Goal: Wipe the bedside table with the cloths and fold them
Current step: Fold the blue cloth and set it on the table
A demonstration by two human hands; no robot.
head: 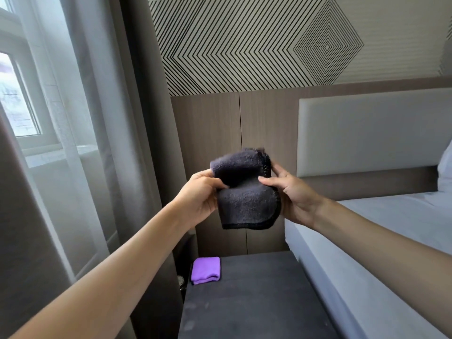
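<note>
A dark grey cloth point(245, 194) with a black stitched edge hangs in the air, doubled over on itself, well above the bedside table point(256, 302). My left hand point(199, 194) pinches its left side with thumb and fingers. My right hand point(292, 192) grips its right side, thumb across the front. A folded purple cloth point(206, 270) lies on the dark table top at its far left corner.
A bed with a white sheet point(379, 241) and a padded headboard point(367, 133) borders the table on the right. Grey curtains point(117, 143) and a window point(17, 94) stand to the left. A wood wall panel point(208, 133) rises behind the table.
</note>
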